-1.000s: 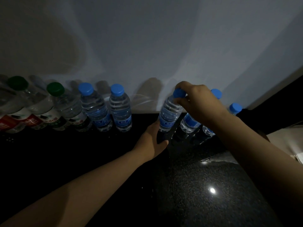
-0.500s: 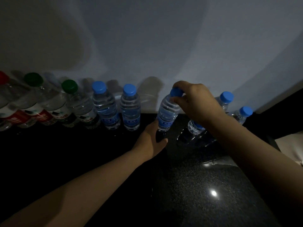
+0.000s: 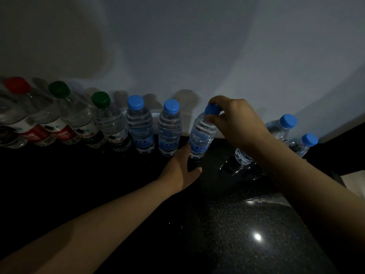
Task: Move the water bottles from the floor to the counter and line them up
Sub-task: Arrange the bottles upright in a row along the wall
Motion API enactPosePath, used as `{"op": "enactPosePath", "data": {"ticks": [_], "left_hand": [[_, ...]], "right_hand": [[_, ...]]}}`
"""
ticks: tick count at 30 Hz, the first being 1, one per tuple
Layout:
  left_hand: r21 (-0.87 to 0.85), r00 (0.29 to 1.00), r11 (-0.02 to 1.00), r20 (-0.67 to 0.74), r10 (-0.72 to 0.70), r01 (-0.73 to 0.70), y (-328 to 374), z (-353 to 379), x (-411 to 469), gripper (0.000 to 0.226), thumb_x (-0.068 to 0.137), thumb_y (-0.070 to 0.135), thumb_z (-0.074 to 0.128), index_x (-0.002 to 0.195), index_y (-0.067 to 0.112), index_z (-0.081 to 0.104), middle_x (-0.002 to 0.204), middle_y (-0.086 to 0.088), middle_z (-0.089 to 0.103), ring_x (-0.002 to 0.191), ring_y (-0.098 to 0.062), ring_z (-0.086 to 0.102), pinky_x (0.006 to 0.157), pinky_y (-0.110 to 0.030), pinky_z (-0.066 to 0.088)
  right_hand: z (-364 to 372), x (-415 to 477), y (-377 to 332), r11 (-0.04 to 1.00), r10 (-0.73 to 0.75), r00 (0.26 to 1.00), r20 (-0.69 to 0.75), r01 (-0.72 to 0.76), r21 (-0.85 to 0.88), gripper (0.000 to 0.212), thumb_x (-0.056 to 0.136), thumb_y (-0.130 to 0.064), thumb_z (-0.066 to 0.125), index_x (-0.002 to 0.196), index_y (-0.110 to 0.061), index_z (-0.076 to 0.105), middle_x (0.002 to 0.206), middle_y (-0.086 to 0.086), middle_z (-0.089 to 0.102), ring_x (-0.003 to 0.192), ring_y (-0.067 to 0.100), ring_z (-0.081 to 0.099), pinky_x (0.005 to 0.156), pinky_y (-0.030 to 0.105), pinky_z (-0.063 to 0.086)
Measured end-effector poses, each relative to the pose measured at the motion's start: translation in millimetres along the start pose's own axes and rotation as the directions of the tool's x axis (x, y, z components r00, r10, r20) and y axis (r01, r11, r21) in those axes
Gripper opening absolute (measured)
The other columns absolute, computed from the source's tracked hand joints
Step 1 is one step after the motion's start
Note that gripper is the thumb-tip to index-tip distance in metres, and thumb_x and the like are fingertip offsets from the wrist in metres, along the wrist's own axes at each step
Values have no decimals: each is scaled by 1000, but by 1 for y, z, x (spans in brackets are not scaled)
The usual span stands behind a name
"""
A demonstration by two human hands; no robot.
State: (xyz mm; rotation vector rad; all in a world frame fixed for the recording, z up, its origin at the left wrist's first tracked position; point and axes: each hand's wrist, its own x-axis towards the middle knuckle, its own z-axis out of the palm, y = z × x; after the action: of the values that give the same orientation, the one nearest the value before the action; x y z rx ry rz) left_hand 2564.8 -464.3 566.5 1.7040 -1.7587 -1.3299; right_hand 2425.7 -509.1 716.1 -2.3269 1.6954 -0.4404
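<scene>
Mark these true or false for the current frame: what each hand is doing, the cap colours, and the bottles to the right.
1. The right hand pinches the cap of the held bottle. True.
2. The left hand lies flat on the counter, clear of every bottle. False: it grips the held bottle's base.
3. Every cap along the wall is blue. False: the far-left bottle has a red cap, and a green cap is next to it.
4. Two more blue-capped bottles stand to the right of the held bottle. True.
</scene>
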Motion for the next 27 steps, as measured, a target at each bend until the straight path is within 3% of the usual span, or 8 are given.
{"op": "enactPosePath", "data": {"ticks": [20, 27], "left_hand": [[2, 999, 1000, -21, -31, 31, -6, -9, -3, 90, 87, 33, 64, 153, 31, 3, 161, 2, 9, 146, -21, 22, 114, -43, 34], [6, 999, 1000, -33, -5, 6, -8, -9, -9, 84, 88, 33, 64, 153, 25, 11, 159, -2, 16, 143, -20, 26, 113, -42, 35]], "right_hand": [[5, 7, -5, 1000, 3, 1000, -17, -3, 27, 37, 91, -27, 61, 124, -11, 55, 113, 13, 66, 94, 27, 64, 82, 42, 53], [6, 2, -2, 999, 20, 999, -37, -18, 49, 42, 90, -27, 63, 129, -14, 52, 117, 14, 65, 98, 27, 65, 84, 43, 55]]}}
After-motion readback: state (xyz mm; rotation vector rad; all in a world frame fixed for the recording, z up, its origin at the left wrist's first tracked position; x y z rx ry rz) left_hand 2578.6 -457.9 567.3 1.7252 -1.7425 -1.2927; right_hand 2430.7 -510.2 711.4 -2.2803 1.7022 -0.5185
